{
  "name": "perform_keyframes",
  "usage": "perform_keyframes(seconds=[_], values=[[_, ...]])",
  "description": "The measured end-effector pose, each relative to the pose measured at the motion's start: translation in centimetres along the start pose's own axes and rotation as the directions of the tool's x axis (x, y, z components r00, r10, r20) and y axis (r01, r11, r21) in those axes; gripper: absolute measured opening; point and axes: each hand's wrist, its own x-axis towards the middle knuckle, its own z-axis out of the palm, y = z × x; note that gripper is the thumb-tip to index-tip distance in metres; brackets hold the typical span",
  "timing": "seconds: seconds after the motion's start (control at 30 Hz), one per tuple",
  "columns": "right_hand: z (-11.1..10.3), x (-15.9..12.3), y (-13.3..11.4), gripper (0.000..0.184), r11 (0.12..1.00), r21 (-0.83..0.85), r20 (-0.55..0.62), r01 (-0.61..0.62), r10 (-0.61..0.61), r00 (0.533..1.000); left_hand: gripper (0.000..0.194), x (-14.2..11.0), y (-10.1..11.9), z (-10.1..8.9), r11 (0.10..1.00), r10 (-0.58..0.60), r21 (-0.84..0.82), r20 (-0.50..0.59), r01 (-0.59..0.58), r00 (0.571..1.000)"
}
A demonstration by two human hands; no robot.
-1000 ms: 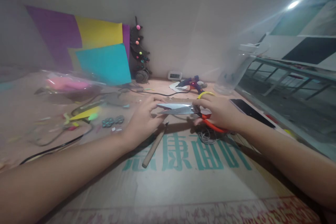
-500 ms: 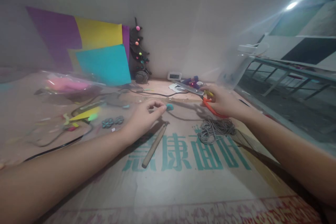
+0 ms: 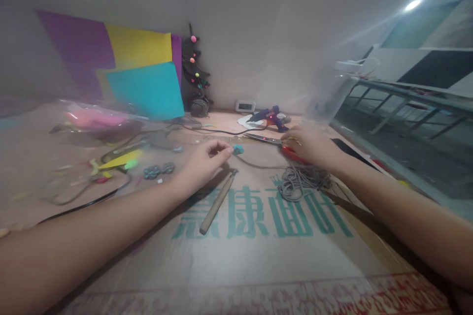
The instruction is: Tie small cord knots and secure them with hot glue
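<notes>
Two bare forearms [image 3: 111,226], bare left hand [image 3: 209,162], bare right hand [image 3: 314,145]

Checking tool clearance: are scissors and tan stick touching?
Apart: the head view shows work surface visible between the scissors and the tan stick.

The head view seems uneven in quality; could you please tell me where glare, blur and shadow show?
Head view, upper right: the bright light throws streaky glare; head view, left: the clear bag and nearby tabletop look smeared; head view, centre: the pale-handled tool is sharper; head view, lower right: dark shadow lies along the right forearm.
</notes>
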Motion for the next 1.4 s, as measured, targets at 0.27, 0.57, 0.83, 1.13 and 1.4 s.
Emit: perform_keyframes(seconds=[0.27,0.57,0.83,1.13,1.4], values=[[-0.3,-0.8,-10.3,0.024,0.756,0.647,0.018,-0.100,0.116,0.993,0.026,-0.5,0.4,-0.1,1.000,-0.012,-0.021,0.095,0.014,0.995],[1.2,-1.1,-11.2,0.017,0.552,0.805,0.162,-0.218,0.148,0.976,0.027,-0.7,0.9,0.2,0.998,-0.002,0.063,0.147,-0.007,0.989],[1.9,-1.3,-10.8,0.031,0.365,0.881,0.250,-0.301,0.180,0.951,0.022,-0.9,0.7,0.6,0.998,-0.035,0.055,0.209,0.024,0.977],[1.3,-1.4,-11.1,0.028,0.391,0.872,0.267,-0.294,0.122,0.956,0.027,-0.8,0.7,0.5,0.995,-0.017,0.105,0.197,-0.003,0.980],[1.3,-1.3,-11.2,0.024,0.444,0.844,0.256,-0.300,0.158,0.954,0.025,-0.9,0.1,0.5,0.991,0.008,0.126,0.237,-0.039,0.971]])
